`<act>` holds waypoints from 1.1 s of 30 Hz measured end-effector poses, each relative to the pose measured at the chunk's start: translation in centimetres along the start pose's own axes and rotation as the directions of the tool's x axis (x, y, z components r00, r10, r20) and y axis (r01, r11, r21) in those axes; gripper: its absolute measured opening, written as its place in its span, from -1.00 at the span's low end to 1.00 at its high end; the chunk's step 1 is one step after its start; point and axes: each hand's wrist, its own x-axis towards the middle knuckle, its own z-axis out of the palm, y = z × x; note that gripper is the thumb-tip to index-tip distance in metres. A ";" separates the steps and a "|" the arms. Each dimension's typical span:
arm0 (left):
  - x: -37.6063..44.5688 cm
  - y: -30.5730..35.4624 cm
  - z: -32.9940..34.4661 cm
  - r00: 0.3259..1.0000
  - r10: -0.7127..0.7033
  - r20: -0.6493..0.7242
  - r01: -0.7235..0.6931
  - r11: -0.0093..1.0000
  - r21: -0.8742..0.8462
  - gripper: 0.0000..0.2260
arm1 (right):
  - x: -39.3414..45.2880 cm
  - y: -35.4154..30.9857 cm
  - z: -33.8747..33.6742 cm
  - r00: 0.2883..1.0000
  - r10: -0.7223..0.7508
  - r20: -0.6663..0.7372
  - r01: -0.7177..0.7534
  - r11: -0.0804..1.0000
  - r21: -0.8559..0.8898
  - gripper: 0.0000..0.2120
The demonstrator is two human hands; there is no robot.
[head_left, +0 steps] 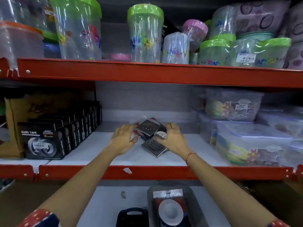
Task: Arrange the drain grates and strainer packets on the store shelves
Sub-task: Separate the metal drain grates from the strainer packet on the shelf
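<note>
Two hands: I see both reaching onto the middle shelf, one on each side of a small pile of drain grates.
Left hand: fingers spread and loose, gripping nothing, its fingertips at the left edge of the pile.
Right hand: curled over the right side of the pile; thumb and fingers seem pinched on a round strainer packet, though blur keeps me from being sure.
Front grate: a square metal plate with holes, lying flat at the near end of the pile, just under my right hand.
Back grate: a dark square piece in clear wrap, tilted, at the far end of the pile.
Tape boxes: black, in rows, well left of the pile on the same shelf.
Lidded containers: clear, stacked right of the pile.
Lower packet: a strainer in a grey tray, on the shelf below the pile.
Jars: green-lidded, on the shelf above the pile.
</note>
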 end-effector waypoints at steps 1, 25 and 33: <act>0.5 -0.4 0.8 0.998 -0.051 0.035 0.052 0.998 -0.036 -0.51 | 0.7 0.5 0.8 0.997 0.043 0.058 -0.044 0.999 0.021 -0.21; 9.3 -0.9 5.0 0.937 -0.295 0.187 0.347 0.848 -0.399 -0.43 | 2.6 2.4 4.1 0.938 0.134 0.318 -0.132 0.991 -0.029 0.02; 5.1 -8.7 -0.1 0.934 -0.160 0.319 0.351 0.567 -0.745 0.29 | 3.6 -0.4 4.0 0.899 -0.011 0.437 -0.105 0.965 0.239 -0.20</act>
